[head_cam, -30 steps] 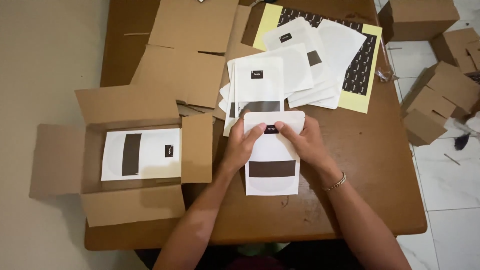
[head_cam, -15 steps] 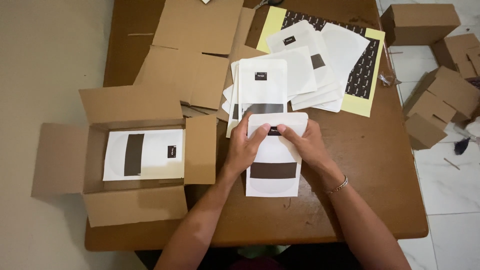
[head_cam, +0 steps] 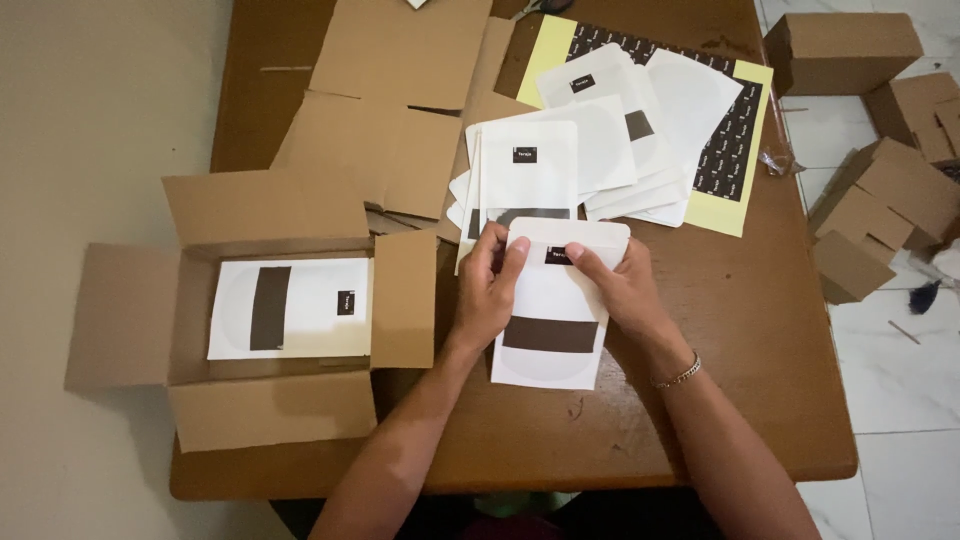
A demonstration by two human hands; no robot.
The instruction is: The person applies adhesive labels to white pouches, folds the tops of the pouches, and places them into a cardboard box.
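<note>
White pouch (head_cam: pixel 548 335) with a dark band lies flat on the wooden table (head_cam: pixel 740 330), near the front edge, between both hands. Left hand (head_cam: pixel 487 290) and right hand (head_cam: pixel 622 288) both closed on its top edge, fingers pinching either side of the small black label (head_cam: pixel 558 256); looks like the label is being pressed or smoothed down. A next move would call for even thumb pressure along the label without creasing the pouch. Just beyond the grip, a stack of similar pouches (head_cam: pixel 535 170); further beyond and to the right, more white pouches fanned over a yellow label sheet (head_cam: pixel 735 150). Left of the grip, an open cardboard box (head_cam: pixel 280 310) holding one labelled pouch lying sideways. Flat cardboard pieces (head_cam: pixel 400 90) at the far left of the table. Thin bracelet (head_cam: pixel 678 375) on the right wrist. Off the table to the right, several small folded boxes (head_cam: pixel 880 190) on a pale tiled floor (head_cam: pixel 900 400); plain beige floor on the left.
</note>
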